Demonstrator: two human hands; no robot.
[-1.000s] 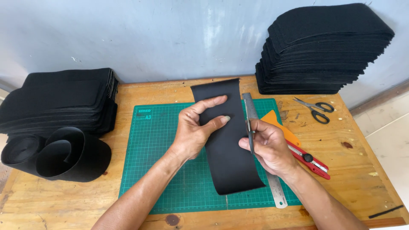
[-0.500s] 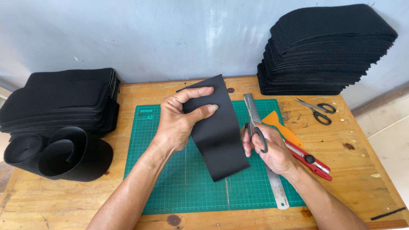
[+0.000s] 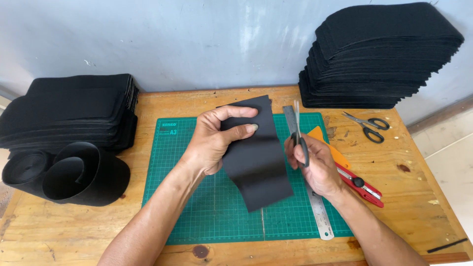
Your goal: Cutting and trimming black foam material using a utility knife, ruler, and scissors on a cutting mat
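1. Head view: left hand (image 3: 212,143) pinches the black fabric strip (image 3: 256,152) at its upper end, lifted over the green cutting mat (image 3: 197,207) mid-bench, presenting its right edge.
2. Right hand (image 3: 318,165) grips scissors (image 3: 299,135), fingers closed through the handles, blades upright beside that edge.
3. Steel ruler (image 3: 320,216) lies along the mat's right edge.

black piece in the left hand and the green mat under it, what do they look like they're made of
Black piece: looks like thin felt or foam sheet, matte, no shine; it bends softly where the left hand pinches it. Hard to tell which. Green mat: seems a rubbery plastic cutting mat, smooth, low sheen, with a printed pale grid.
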